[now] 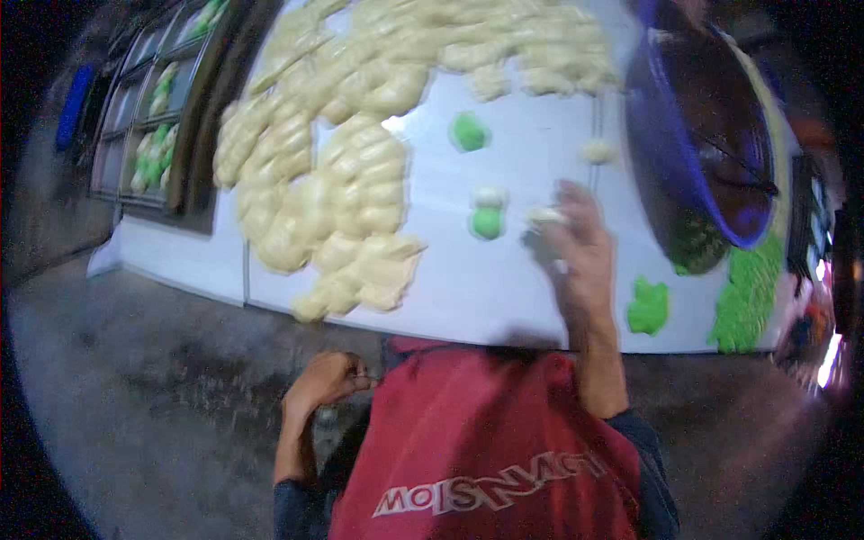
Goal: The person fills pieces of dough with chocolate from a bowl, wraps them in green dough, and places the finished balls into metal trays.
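My right hand (580, 247) is over the white table, blurred by motion, its fingers bent around a small pale dough piece (545, 217). Just left of it, a white dough ball (490, 196) touches a green dough ball (487, 223). Another green lump (469, 132) lies farther back, and a small pale lump (596, 151) rests beyond my fingers. My left hand (331, 376) hangs low in front of the table edge with curled fingers; what it holds, if anything, is hidden. Many pale yellow dough pieces (364, 171) cover the table's left and back.
A large purple-rimmed tub (661, 135) stands on the table at right. Green dough (648, 306) and a larger green mass (749, 292) lie near it. At far left, a divided tray (148, 108) holds green and white pieces. The white table (432, 288) ends close to my body.
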Tool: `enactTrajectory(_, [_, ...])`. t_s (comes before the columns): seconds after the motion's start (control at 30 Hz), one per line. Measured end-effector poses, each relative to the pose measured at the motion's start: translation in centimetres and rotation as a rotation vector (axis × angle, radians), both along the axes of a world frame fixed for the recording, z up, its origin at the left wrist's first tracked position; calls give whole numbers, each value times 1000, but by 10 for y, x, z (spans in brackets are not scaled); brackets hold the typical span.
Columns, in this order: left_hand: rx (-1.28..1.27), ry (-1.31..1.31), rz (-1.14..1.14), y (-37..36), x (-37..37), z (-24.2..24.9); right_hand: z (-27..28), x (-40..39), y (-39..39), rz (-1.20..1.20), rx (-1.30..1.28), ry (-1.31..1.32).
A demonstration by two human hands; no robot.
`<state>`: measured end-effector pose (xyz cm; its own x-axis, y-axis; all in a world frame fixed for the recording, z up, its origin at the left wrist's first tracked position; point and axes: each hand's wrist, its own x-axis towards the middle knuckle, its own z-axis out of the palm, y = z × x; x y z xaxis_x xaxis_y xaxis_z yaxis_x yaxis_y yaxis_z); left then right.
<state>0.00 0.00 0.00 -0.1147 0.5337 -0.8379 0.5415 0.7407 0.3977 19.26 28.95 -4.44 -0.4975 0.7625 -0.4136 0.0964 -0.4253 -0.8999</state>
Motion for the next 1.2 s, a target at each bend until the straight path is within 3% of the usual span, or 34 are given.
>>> enactTrajectory(0.03, [43,-29,-39,15,3,-15,3,15,9,-39,43,-29])
enactTrajectory(0.07, [267,-188,120,55,42,-18,1,18,7,-123,15,-12])
enactTrajectory(0.1, [479,-378,242,98,85,-37,47,107,47,-112,140,-372])
enactTrajectory(0.13, [731,-553,511,130,127,-52,65,135,56,-131,223,-417])
enactTrajectory(0.17, [807,-631,644,162,147,-50,74,140,59,-138,285,-422])
enactTrajectory(0.2, [1082,5,443,147,55,1,-18,32,28,-120,31,203])
enactTrajectory(0.27, [1435,-69,422,221,130,-11,-7,84,42,-112,50,215])
enactTrajectory(0.33, [1618,-178,492,271,154,-21,4,73,38,-159,10,437])
enactTrajectory(0.4, [1578,-255,472,288,152,-40,35,49,31,-240,-155,676])
enactTrajectory(0.53, [1630,-563,823,319,191,-52,27,66,52,-240,-165,725])
enactTrajectory(0.63, [1386,-861,990,319,206,-48,34,73,71,-188,-121,670])
enactTrajectory(0.77, [1077,-934,760,324,196,-28,52,103,125,-107,23,451])
enactTrajectory(0.83, [965,-912,675,320,180,-28,75,109,171,-177,426,155])
enactTrajectory(0.93, [874,-777,502,314,146,-34,77,112,249,101,914,-446])
enactTrajectory(1.03, [766,-625,530,314,128,-28,40,97,294,549,1227,-941])
enactTrajectory(1.2, [706,-582,505,312,113,-35,-8,64,314,854,1456,-909])
